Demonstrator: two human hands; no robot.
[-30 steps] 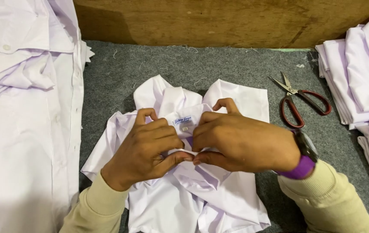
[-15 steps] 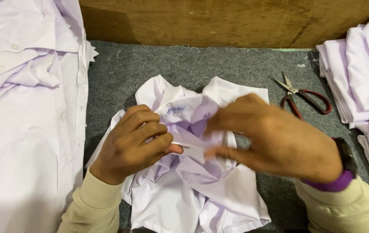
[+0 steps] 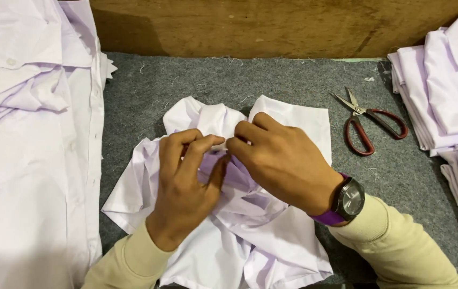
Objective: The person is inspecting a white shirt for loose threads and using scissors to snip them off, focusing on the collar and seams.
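Covering the tabletop [image 3: 293,80]: grey felt, wooden wall [image 3: 272,24] behind; left hand [image 3: 186,182] and right hand [image 3: 282,160] pinching white shirt [image 3: 272,246].

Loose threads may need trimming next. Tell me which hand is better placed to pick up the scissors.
Right. The red-handled scissors lie on the grey felt just beyond the right hand, nothing between. The left hand sits farther off and would have to cross the white shirt and the right hand.
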